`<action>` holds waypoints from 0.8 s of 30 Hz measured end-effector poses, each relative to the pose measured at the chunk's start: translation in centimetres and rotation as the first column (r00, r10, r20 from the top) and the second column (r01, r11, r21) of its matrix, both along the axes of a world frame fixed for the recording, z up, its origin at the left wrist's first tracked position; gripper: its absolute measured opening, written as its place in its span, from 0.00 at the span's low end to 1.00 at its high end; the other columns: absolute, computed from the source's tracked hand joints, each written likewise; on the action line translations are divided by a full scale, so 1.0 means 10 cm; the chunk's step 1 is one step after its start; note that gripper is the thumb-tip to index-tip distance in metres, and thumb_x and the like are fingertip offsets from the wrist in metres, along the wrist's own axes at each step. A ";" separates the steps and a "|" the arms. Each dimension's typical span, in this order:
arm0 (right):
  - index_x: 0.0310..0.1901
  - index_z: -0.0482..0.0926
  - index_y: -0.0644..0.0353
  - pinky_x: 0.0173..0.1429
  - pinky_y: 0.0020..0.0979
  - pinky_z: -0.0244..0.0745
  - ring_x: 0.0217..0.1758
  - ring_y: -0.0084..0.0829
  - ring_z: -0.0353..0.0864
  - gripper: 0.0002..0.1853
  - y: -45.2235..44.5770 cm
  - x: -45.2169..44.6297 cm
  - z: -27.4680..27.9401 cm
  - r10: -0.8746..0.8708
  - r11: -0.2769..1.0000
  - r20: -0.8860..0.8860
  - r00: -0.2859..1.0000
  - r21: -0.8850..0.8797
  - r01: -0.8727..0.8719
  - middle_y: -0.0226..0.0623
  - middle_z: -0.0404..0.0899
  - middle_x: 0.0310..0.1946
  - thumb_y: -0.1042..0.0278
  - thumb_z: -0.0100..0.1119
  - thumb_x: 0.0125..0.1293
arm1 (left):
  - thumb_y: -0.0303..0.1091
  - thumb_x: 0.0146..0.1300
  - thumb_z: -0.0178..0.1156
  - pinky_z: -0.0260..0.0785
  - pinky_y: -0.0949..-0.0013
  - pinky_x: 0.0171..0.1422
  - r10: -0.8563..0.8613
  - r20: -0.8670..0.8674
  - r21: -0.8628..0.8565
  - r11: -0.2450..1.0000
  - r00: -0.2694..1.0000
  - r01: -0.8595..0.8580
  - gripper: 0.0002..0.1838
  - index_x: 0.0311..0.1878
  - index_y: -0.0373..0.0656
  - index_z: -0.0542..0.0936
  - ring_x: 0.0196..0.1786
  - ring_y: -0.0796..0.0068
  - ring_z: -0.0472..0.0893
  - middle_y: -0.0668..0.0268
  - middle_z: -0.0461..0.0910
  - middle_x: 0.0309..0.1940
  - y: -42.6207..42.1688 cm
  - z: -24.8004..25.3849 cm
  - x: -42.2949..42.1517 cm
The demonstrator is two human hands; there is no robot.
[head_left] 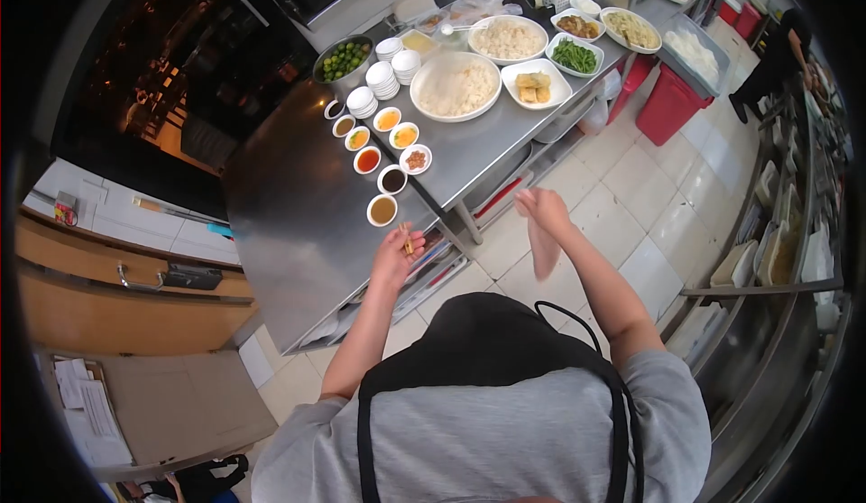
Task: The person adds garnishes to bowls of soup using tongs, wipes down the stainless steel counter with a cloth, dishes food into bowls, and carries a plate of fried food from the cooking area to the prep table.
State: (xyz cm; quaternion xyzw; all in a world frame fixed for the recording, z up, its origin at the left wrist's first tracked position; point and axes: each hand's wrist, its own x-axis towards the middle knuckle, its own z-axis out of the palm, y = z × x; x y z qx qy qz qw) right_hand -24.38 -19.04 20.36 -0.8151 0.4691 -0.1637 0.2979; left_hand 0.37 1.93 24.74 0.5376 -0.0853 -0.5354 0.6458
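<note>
Pale floor tiles (pixel 622 198) spread right of the steel counter (pixel 293 223), whose far end bears rice dishes (pixel 456 88). The right hand (pixel 545 205), closed in a pinch, dangles a translucent bag (pixel 543 255) over the tiles; the left hand (pixel 393 252), half-curled nearer than the sauce cups (pixel 382 210), holds a tiny yellowish item (pixel 409 245).

Counter (pixel 289 250): smooth metal, satin sheen. Stacked cups (pixel 382 83): smooth, plastic-looking. Serving dish (pixel 456 119): smooth, glossy glaze-like finish. Hanging film (pixel 543 250) in the right hand (pixel 541 207): thin, limp, translucent, plastic-looking. Bin (pixel 667 110): red plastic. Floor tiles (pixel 622 187): hard, glossy. Apron (pixel 487 341): matt black cloth. Shirt (pixel 514 431): soft matt cloth. Cabinet front (pixel 72 300): wood-look, smooth. Handle (pixel 137 283): shiny metal. Sheets (pixel 97 406): matt paper.
</note>
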 end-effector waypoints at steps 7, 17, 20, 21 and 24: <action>0.41 0.76 0.54 0.50 0.37 0.69 0.50 0.38 0.71 0.14 -0.48 0.93 0.50 0.553 0.768 0.235 0.799 -0.516 -0.380 0.33 0.72 0.49 0.58 0.57 0.55 | 0.25 0.62 0.47 0.73 0.67 0.46 0.062 -0.111 -0.109 0.991 0.992 -0.074 0.13 0.50 0.38 0.67 0.45 0.64 0.77 0.52 0.74 0.45 -0.82 0.09 0.68; 0.49 0.71 0.50 0.57 0.40 0.63 0.58 0.37 0.66 0.19 -1.32 0.70 -0.18 0.512 0.718 0.005 0.859 -0.551 -0.425 0.32 0.71 0.49 0.71 0.50 0.53 | 0.19 0.60 0.47 0.73 0.71 0.49 0.120 -0.084 -0.040 0.991 0.989 -0.124 0.12 0.48 0.30 0.66 0.45 0.65 0.76 0.53 0.73 0.43 -2.23 0.11 1.59; 0.53 0.71 0.50 0.56 0.36 0.67 0.54 0.38 0.71 0.26 -1.45 0.37 -0.05 0.403 0.844 -0.002 0.915 -0.387 -0.372 0.36 0.73 0.49 0.80 0.52 0.48 | 0.19 0.59 0.47 0.73 0.72 0.46 0.129 -0.060 0.022 0.992 0.990 -0.127 0.14 0.50 0.31 0.64 0.43 0.64 0.76 0.52 0.74 0.42 -2.61 -0.05 1.88; 0.52 0.72 0.51 0.53 0.35 0.69 0.51 0.39 0.73 0.25 -1.50 0.29 0.06 0.371 0.898 -0.028 0.928 -0.246 -0.366 0.38 0.75 0.45 0.80 0.51 0.49 | 0.19 0.59 0.47 0.73 0.72 0.45 0.126 -0.042 0.069 0.990 0.991 -0.123 0.14 0.49 0.32 0.64 0.42 0.64 0.76 0.53 0.73 0.41 -2.74 -0.15 2.02; 0.51 0.72 0.53 0.50 0.35 0.71 0.45 0.41 0.77 0.22 -1.72 -0.11 0.28 0.262 0.964 -0.006 0.965 0.051 -0.262 0.41 0.78 0.40 0.78 0.51 0.52 | 0.18 0.58 0.46 0.72 0.68 0.49 0.141 -0.059 0.078 0.988 0.988 -0.137 0.14 0.48 0.33 0.64 0.43 0.64 0.75 0.53 0.71 0.42 -3.03 -0.32 2.16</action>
